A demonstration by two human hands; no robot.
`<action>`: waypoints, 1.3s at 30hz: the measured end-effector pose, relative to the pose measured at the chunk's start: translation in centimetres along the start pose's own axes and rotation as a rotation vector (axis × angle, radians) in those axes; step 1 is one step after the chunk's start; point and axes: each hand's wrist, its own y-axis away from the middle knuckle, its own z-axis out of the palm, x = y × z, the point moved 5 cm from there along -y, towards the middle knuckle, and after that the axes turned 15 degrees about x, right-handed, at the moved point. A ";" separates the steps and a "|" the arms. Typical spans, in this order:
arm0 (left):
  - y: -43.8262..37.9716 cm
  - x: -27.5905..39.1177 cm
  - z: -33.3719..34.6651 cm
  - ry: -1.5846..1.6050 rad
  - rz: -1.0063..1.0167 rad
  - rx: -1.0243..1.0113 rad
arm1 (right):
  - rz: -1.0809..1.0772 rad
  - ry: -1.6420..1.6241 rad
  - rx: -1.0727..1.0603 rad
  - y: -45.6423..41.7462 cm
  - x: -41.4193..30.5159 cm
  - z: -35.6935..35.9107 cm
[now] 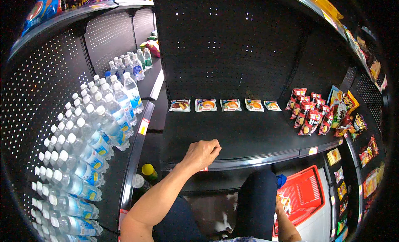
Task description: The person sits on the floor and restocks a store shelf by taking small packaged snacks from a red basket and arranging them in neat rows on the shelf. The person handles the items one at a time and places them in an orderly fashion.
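My left hand (pixel 204 151) is loosely curled over the front edge of a black shelf (pixel 230 129); whether something small is inside it cannot be seen. Along the back of that shelf lies a spaced row of packaged snack cakes, among them a brown-pictured pack (pixel 180 105) at the left end and an orange-pictured pack (pixel 230 105) in the middle. Low at the right, my right hand (pixel 281 207) is at a red plastic shopping basket (pixel 304 192), with its fingers on orange-and-white packets (pixel 285 202); the hand is partly hidden by my knee.
Clear plastic bottles (pixel 84 157) with white caps crowd the left shelf. Red snack bags (pixel 311 120) stand at the shelf's right end, beside other bags (pixel 341 111). A metal shelf edge (pixel 258 160) runs just above my knees. A yellow-capped bottle (pixel 149 171) is low at left.
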 end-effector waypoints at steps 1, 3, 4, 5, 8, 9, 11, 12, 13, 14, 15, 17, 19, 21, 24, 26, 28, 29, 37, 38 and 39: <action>0.1 -0.2 -0.3 0.003 -0.003 0.010 | -0.021 0.083 -0.006 0.2 -1.0 -0.3; 0.2 -0.6 -0.8 -0.004 -0.019 0.018 | -0.120 0.595 -0.090 0.5 -3.7 -4.0; 0.3 -0.7 -1.0 -0.014 -0.035 0.028 | 0.034 0.389 -0.166 1.9 -5.6 -5.3; 0.4 -0.9 -1.2 0.014 -0.053 0.026 | 0.132 0.272 -0.085 3.2 -7.7 -7.6; 0.5 -1.0 -1.7 0.018 -0.071 0.041 | 0.327 -0.127 -0.106 6.0 -13.9 -11.2; 0.6 -1.0 -1.9 0.025 -0.070 0.053 | 0.419 -0.358 -0.115 7.0 -15.0 -12.1; 0.7 -1.2 -1.9 0.026 -0.104 0.052 | 0.642 -0.904 -0.224 9.0 -16.6 -14.1; 0.6 -1.1 -1.9 0.044 -0.094 0.066 | 0.537 -1.084 -0.304 9.4 -18.2 -15.0; 0.7 -1.2 -1.8 0.057 -0.109 0.062 | 0.520 -1.188 -0.286 9.8 -19.1 -16.0; 0.6 -1.3 -1.7 0.069 -0.123 0.056 | 0.455 -1.349 -0.312 10.1 -20.5 -17.1; 0.6 -1.4 -1.6 0.081 -0.138 0.049 | 0.492 -1.430 -0.252 10.1 -21.4 -18.1; 0.4 -1.5 -1.2 0.184 -0.204 0.016 | 0.498 -1.456 -0.146 9.6 -24.0 -20.1; 0.3 -1.6 -0.7 0.324 -0.304 -0.020 | 0.344 -1.460 -0.223 8.7 -28.7 -21.7; 0.2 -1.6 -0.3 0.442 -0.438 -0.073 | 0.269 -1.410 -0.163 7.7 -33.8 -22.5; -0.4 -1.1 -0.7 0.578 -0.492 -0.088 | -0.081 -1.123 -0.269 7.6 -42.9 -23.6; -0.4 -0.8 -1.0 0.672 -0.523 -0.115 | -0.292 -0.923 -0.181 7.5 -48.6 -22.6; -0.2 -0.7 -1.3 0.725 -0.552 -0.152 | -0.427 -0.819 -0.186 8.2 -53.3 -20.8; -0.1 -0.7 -1.3 0.737 -0.565 -0.183 | -0.478 -0.798 -0.183 8.8 -55.1 -19.9; 0.6 -0.7 -0.9 1.027 -0.664 -0.286 | -0.972 -0.344 0.026 12.8 -63.2 -16.4; 0.6 -0.6 -1.0 1.044 -0.654 -0.293 | -0.988 -0.350 0.030 13.1 -63.6 -16.1; 0.6 -0.5 -1.3 1.039 -0.615 -0.276 | -1.003 -0.357 0.032 13.3 -64.0 -15.8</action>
